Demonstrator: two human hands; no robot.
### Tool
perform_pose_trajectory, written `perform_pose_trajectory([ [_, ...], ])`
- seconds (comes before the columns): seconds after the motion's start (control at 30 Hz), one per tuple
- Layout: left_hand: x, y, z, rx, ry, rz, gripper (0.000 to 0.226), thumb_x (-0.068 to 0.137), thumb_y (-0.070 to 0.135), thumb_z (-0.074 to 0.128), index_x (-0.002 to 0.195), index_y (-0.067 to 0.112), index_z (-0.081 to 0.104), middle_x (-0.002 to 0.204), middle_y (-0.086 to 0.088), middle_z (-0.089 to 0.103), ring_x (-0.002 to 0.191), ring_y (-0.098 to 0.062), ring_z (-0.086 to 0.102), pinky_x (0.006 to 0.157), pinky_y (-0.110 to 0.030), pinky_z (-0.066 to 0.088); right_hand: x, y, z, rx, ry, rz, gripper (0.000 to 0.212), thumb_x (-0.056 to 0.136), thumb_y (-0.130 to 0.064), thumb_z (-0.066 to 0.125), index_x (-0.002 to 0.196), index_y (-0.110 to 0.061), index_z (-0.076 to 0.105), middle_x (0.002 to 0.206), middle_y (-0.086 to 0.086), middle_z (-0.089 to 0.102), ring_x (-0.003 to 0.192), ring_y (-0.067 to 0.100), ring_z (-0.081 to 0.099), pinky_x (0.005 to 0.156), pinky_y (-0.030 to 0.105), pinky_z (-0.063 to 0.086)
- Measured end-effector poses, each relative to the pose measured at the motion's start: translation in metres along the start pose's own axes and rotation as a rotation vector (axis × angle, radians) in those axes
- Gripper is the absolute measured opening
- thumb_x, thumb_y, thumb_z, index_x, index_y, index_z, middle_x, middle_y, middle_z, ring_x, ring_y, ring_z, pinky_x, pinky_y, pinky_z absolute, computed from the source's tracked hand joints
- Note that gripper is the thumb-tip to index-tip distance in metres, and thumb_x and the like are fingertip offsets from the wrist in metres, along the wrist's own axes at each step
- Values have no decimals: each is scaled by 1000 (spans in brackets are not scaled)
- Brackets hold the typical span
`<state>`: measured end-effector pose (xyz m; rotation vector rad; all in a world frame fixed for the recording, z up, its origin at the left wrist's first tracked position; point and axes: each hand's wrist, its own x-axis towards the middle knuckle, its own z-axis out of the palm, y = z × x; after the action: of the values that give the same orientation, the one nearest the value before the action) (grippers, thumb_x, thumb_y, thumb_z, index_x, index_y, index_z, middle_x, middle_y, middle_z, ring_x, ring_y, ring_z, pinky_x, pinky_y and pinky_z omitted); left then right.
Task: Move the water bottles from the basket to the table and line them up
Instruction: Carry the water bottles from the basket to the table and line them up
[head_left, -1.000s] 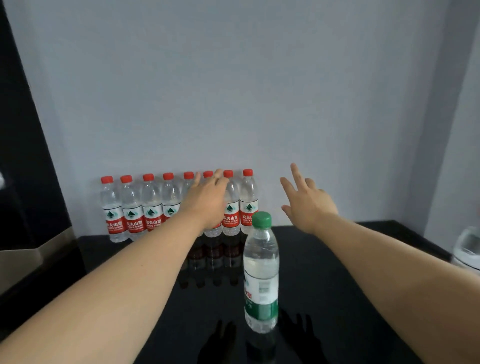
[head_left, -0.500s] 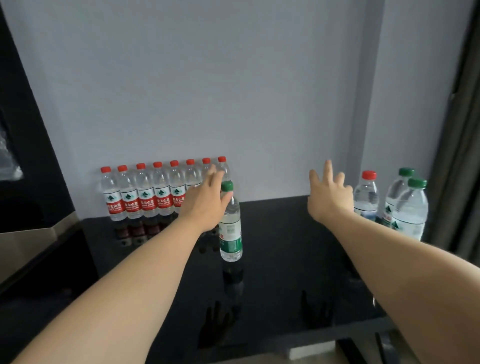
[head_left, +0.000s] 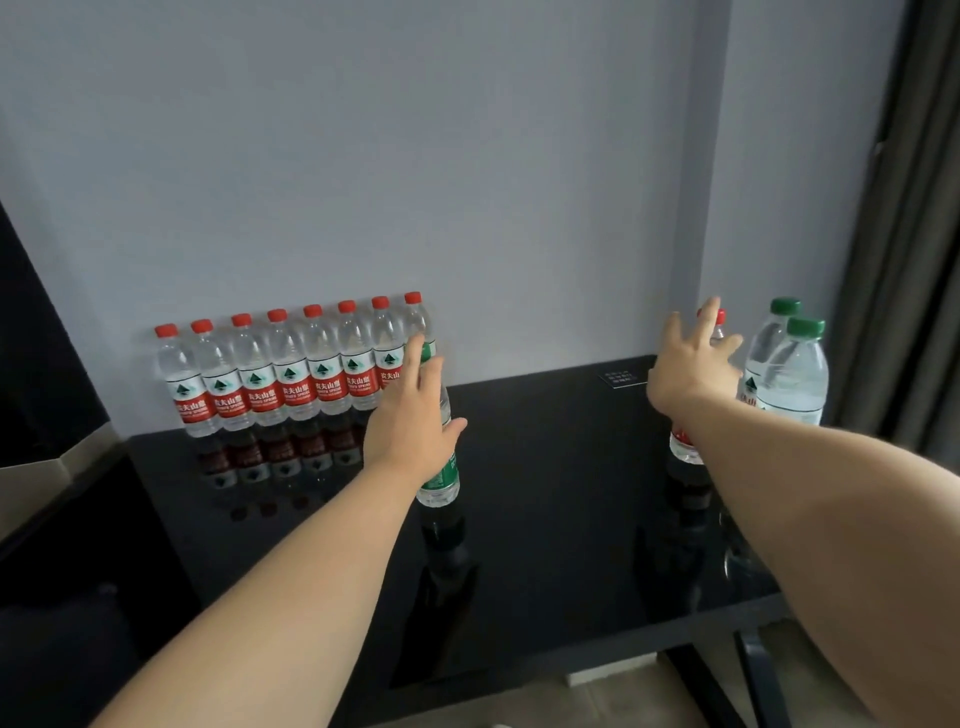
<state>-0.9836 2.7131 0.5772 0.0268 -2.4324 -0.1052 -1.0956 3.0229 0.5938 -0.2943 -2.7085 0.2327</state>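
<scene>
Eight red-capped bottles (head_left: 291, 374) stand in one row, and a ninth (head_left: 684, 449) stands alone to the right, partly hidden. There are three green-capped bottles: one (head_left: 441, 480) at mid-table and a pair (head_left: 795, 374) at the far right. There is one table (head_left: 545, 519), one small plaque (head_left: 618, 378), and two hands, the left hand (head_left: 410, 421) and the right hand (head_left: 685, 369).

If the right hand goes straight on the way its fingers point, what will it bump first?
Most likely the red-capped bottle right behind the right hand; the two green-capped bottles stand further right. Depth is hard to judge.
</scene>
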Motion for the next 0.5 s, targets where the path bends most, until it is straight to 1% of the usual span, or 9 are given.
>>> perform_pose_trajectory([
  [0.03,-1,1,2,0,18,-6,75,85,46,79,142,14,41,169,2,1,111,-25,61,80,-36,60,2,0,4,-5,-2,13,76,89,-8,65,152,-17,23,165,11,-22,143,59,19,88,61,56],
  [0.1,0,3,6,-9,36,-9,72,83,46,81,136,15,44,168,3,3,107,-24,61,72,-35,60,6,0,12,-1,30,23,68,87,-8,70,143,-11,32,163,13,-12,133,60,32,70,53,59],
  [0.17,2,6,8,-37,42,15,68,81,44,83,131,16,46,166,3,6,107,-23,61,67,-33,59,7,4,17,15,98,9,62,84,-7,76,133,-10,37,159,14,0,117,53,44,55,43,54],
  [0.2,3,6,10,-53,43,33,66,81,42,84,129,16,47,166,4,7,107,-22,60,67,-32,58,8,7,18,23,125,-1,60,83,-4,77,129,-10,39,157,13,4,108,47,45,52,39,50],
  [0.27,6,7,13,-92,49,67,62,80,39,85,125,17,50,165,6,10,110,-22,60,69,-33,59,10,12,19,50,156,-31,58,80,4,75,127,-10,43,151,11,12,96,38,40,50,35,43],
  [0.33,9,8,16,-133,45,99,59,80,33,86,123,17,50,163,7,13,111,-22,59,73,-38,61,10,15,18,62,175,-60,60,78,8,73,126,-12,43,148,10,16,92,35,36,48,34,39],
  [0.43,12,8,16,-166,25,141,58,82,27,85,126,17,49,161,4,13,113,-24,59,85,-40,60,4,14,14,105,168,-125,64,77,11,69,129,-15,40,150,8,12,103,38,40,54,37,42],
  [0.5,14,4,15,-171,-5,163,60,83,27,83,130,19,46,161,2,9,118,-27,58,92,-42,58,-2,10,9,127,148,-196,70,75,13,68,132,-17,39,149,6,11,108,39,39,57,39,44],
])
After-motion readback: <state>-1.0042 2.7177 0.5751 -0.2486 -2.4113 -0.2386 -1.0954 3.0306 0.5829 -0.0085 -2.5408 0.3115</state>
